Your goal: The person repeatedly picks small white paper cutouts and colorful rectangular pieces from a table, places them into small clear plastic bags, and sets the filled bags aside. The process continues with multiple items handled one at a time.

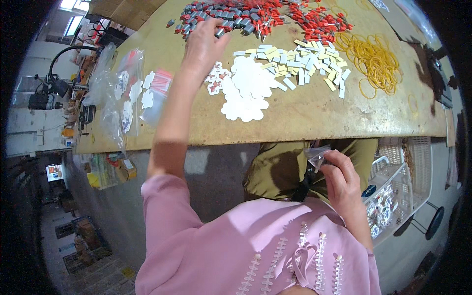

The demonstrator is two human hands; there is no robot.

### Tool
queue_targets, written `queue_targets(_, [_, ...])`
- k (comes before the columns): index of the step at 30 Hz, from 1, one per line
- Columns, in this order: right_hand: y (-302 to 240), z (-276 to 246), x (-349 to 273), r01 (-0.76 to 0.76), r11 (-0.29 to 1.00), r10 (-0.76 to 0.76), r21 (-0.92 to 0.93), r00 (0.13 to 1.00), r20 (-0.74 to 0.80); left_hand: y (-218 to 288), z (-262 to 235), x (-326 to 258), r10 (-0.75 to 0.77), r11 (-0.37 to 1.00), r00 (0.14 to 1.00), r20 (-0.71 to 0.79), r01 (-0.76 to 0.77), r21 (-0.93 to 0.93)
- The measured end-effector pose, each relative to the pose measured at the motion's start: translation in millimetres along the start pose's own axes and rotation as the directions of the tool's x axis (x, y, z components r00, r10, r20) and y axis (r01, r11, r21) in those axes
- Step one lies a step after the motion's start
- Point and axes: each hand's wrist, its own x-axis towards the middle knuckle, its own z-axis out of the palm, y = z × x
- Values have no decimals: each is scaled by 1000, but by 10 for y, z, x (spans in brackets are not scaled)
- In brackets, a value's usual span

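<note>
My left hand reaches to the near edge of a pile of small grey metal motors with red parts. Its thumb and fingers close around one motor. Low in front of my body, my right hand pinches a small clear plastic bag by its edge. White cloud-shaped cards lie stacked below the left hand's pile, with small printed cutouts beside them. Right of these is a heap of white and yellow strips.
Yellow rubber bands form a heap at the right, near red pieces with metal tips. Clear bags and pink-edged bags lie at the left. White plastic baskets stand beside my right arm, one holding bagged items.
</note>
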Motion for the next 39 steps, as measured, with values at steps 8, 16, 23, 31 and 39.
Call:
queue_targets(8, [1,-92,50,-20,1000,21,22,999,-27,48,121,133,-95,988,982,165,73,133])
queue_targets(16, [-1,-158,347,22,997,-21,72,1000,-15,1710,-495,-965,334,698,860,386,49,-714])
queue_targets(23, [5,-109,253,21,990,-16,137,999,-37,1916,-336,-1217,513,723,790,336,-187,-665])
queue_targets(31, [-2,-225,140,-64,990,65,125,998,-3,1282,22,-176,85,945,970,228,-6,-327])
queue_targets(39, [74,-194,0,-121,983,126,140,992,-28,525,581,345,90,996,979,181,-90,-7])
